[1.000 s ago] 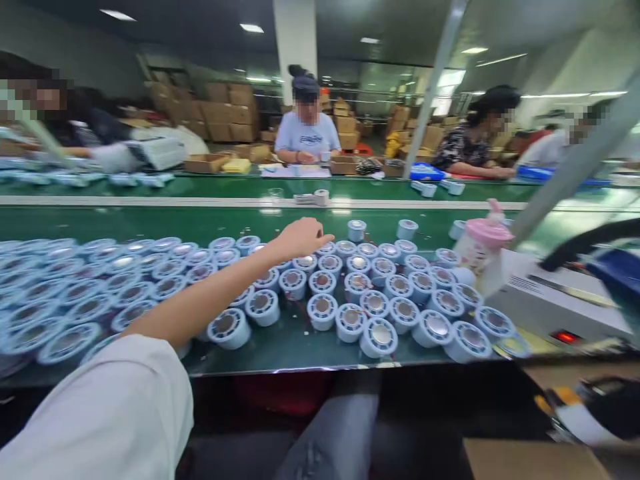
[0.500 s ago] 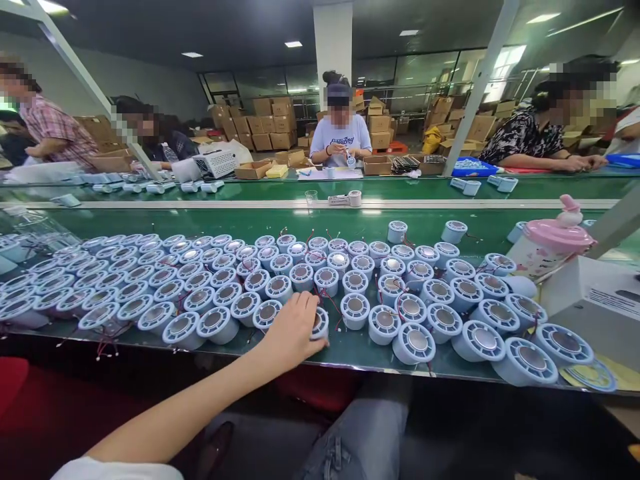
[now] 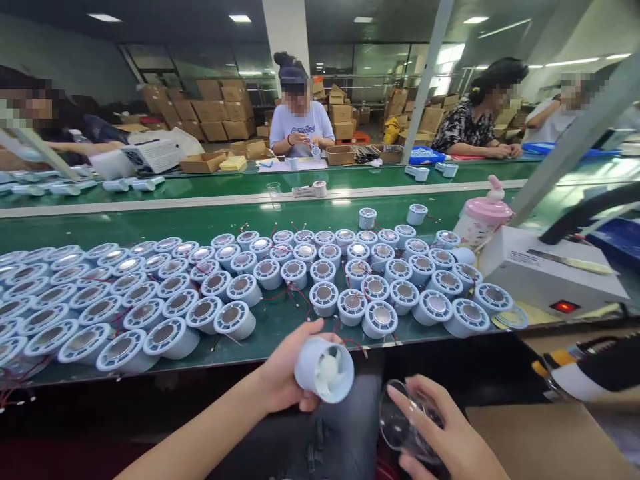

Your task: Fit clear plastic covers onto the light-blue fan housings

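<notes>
Glossy green table [image 3: 270,323] bears ringed cylinders [image 3: 235,321]. Left fingers [image 3: 309,401] clasp a bladed cylinder [image 3: 325,371]; right fingers [image 3: 419,419] grip a clear cup [image 3: 400,435].

so you're holding a round light-blue fan housing [image 3: 309,367] in your left fingers [image 3: 311,328], and it's tilting so the open end is showing off pale blades [image 3: 328,375] inside. Your right fingers [image 3: 419,418] are gripping a see-through cup-like piece [image 3: 392,421], also tilting, sitting near the housing but not touching

Fan housings [image 3: 323,298] on the bench [image 3: 277,315], cup [image 3: 481,225] to their right, cartons [image 3: 237,110] far behind
</notes>
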A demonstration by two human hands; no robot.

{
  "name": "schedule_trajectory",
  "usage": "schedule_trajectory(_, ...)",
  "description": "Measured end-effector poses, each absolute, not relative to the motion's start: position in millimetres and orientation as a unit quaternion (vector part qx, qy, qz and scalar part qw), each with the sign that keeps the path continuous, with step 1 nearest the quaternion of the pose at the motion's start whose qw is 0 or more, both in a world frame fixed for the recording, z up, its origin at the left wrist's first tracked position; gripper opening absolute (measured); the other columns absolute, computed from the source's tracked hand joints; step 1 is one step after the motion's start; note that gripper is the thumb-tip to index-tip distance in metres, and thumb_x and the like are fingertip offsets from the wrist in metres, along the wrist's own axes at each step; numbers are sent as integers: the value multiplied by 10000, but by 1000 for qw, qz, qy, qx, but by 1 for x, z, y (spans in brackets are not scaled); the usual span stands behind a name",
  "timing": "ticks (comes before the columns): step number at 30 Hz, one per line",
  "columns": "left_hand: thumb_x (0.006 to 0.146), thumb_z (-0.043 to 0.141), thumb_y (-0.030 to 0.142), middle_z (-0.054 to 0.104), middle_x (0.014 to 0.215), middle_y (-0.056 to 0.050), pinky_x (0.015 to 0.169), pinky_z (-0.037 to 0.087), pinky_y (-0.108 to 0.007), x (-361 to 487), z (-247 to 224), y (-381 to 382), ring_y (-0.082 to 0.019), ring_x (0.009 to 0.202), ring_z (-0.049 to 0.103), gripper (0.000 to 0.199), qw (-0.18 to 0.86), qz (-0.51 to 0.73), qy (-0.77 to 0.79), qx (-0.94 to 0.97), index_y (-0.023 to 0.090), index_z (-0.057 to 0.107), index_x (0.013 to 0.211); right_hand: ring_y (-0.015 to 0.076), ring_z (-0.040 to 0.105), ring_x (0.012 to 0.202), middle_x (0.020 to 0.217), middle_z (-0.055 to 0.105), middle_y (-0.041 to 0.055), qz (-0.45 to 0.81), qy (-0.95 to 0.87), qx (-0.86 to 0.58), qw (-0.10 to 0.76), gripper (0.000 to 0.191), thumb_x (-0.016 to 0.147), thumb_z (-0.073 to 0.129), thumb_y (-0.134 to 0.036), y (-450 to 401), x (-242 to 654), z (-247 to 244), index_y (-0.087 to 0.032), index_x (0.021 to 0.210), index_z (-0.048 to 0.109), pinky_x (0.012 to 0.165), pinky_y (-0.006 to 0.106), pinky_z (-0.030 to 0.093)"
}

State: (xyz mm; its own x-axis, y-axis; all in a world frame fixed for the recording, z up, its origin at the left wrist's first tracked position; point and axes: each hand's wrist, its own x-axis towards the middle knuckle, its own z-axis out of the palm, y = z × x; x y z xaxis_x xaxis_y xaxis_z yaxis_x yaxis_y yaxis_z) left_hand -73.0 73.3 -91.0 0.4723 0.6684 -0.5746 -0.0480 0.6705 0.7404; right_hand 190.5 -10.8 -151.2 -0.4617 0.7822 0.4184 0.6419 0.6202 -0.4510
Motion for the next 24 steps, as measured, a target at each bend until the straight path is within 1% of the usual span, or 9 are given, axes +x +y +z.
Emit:
schedule_trajectory(3, 799, 458, 618, 517, 711, -3, 326, 324, -177, -42, -94, 71, -91, 453, 443, 474, 778, 97, 417, 460, 171, 561, 919, 351, 603, 1047, 1265, 503, 176, -2, -844, -441, 304, 568, 804, 570, -159, 4, 172, -133, -273, 1357, 510, 733, 460, 610)
schedule_trajectory(6, 837, 555, 429, 590, 834, -26, 587, 465, -222, -23, -83, 71, -130, 680, 545, 289, 621, 48, 345, 702, 174, 653, 928, 372, 558, 1053, 1312, 485, 175, -19, -813, -512, 276, 449, 800, 526, -90, 5, 173, -122, -251, 1206, 632, 708, 508, 592)
schedule_trajectory(8, 859, 551, 359, 624, 951, -40, 784, 463, -268, -17, -78, 74, -174, 859, 573, 232, 499, 59, 326, 801, 193, 685, 951, 355, 544, 1063, 1322, 484, 161, 19, -804, -536, 259, 349, 796, 526, -79, 0, 179, -120, -227, 1070, 684, 707, 471, 594)
schedule_trajectory(9, 867, 542, 339, 631, 981, -44, 825, 451, -280, -15, -78, 77, -187, 901, 575, 227, 461, 60, 326, 823, 198, 692, 963, 346, 537, 1072, 1320, 483, 159, 33, -800, -540, 260, 312, 803, 535, -90, -3, 183, -120, -218, 1042, 689, 720, 459, 594)
schedule_trajectory(11, 888, 505, 321, 651, 967, -43, 809, 452, -274, -11, -82, 83, -188, 893, 591, 241, 454, 40, 327, 828, 193, 696, 960, 341, 524, 1079, 1306, 481, 172, 24, -796, -540, 271, 325, 815, 555, -110, -8, 189, -120, -210, 1101, 672, 745, 467, 590)
schedule_trajectory(14, 908, 469, 301, 678, 936, -39, 781, 462, -248, -4, -93, 88, -175, 877, 616, 266, 515, 6, 295, 804, 170, 698, 933, 356, 530, 1016, 1272, 508, 189, -58, -806, -527, 263, 449, 802, 553, -71, -10, 191, -121, -225, 1217, 629, 708, 514, 577)
schedule_trajectory(16, 897, 498, 302, 672, 929, -38, 787, 462, -251, 0, -95, 86, -174, 871, 617, 248, 512, 4, 281, 812, 172, 704, 941, 361, 540, 978, 1264, 534, 182, -68, -814, -528, 233, 425, 767, 547, -19, -9, 191, -124, -218, 1120, 675, 685, 519, 567)
schedule_trajectory(20, 842, 618, 323, 625, 985, -35, 811, 449, -274, 0, -93, 74, -179, 901, 588, 204, 449, 94, 320, 829, 216, 694, 999, 330, 543, 1072, 1254, 537, 130, 148, -787, -549, 240, 194, 715, 624, -5, -8, 196, -126, -187, 773, 656, 802, 450, 542)
schedule_trajectory(24, 629, 822, 432, 573, 1023, -38, 821, 464, -299, -4, -104, 71, -189, 917, 569, 536, 475, 177, 319, 801, 255, 664, 1110, 254, 554, 1079, 1177, 535, 85, 359, -688, -547, 313, 104, 832, 646, -241, -12, 202, -119, -204, 738, 622, 891, 378, 487)
